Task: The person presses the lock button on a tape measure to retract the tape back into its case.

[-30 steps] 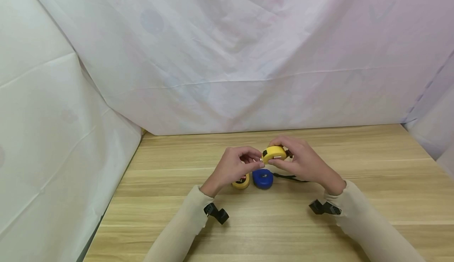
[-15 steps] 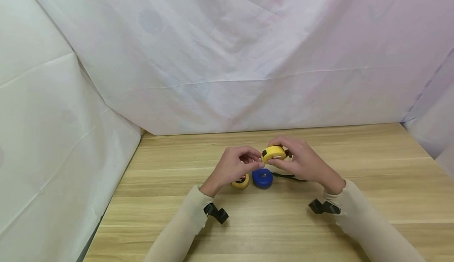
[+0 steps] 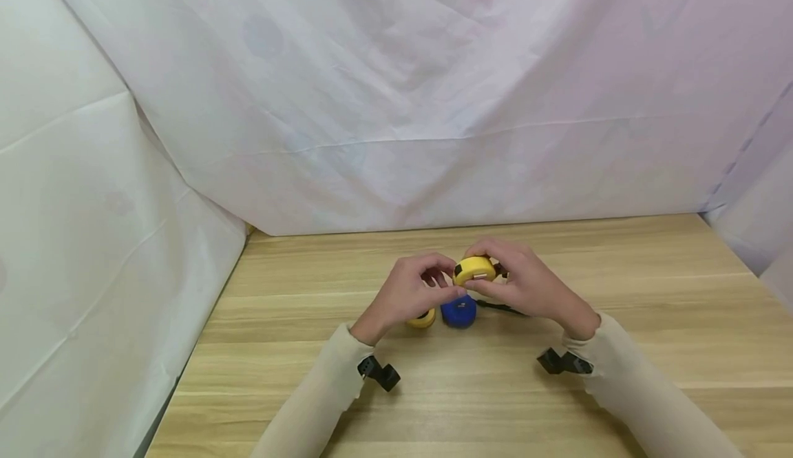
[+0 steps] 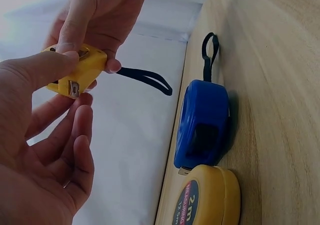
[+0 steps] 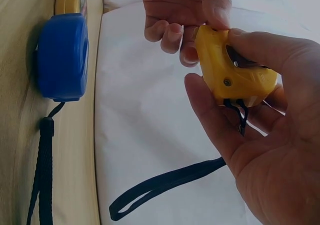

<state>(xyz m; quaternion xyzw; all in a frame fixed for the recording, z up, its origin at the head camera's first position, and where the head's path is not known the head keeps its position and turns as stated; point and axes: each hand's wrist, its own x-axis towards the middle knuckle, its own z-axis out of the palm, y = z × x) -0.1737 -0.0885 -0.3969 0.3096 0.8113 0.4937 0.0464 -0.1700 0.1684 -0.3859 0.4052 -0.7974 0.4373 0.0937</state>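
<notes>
My right hand (image 3: 526,282) grips a yellow tape measure (image 3: 474,270) above the table, its thumb and fingers around the case. A black wrist strap (image 5: 167,185) hangs from the case's end. My left hand (image 3: 415,293) pinches the opposite end, with the thumb on the case and a finger beneath it, close to the metal hook (image 4: 74,89). Its other fingers are loosely curled. Below the hands lies a blue tape measure (image 4: 204,120) with a black strap (image 4: 209,57). Beside it is a second yellow tape measure (image 4: 212,197) with a dark label, partly hidden by my left hand in the head view.
The wooden table (image 3: 458,403) reaches back to a hanging white cloth (image 3: 384,100). Another white cloth (image 3: 111,237) borders the left side. Black wrist cameras (image 3: 379,373) sit on both sleeves.
The held yellow tape measure and my right hand have shifted slightly left towards my left hand. A silvery bit visible at the case's left end a second ago no longer shows in the head view.
</notes>
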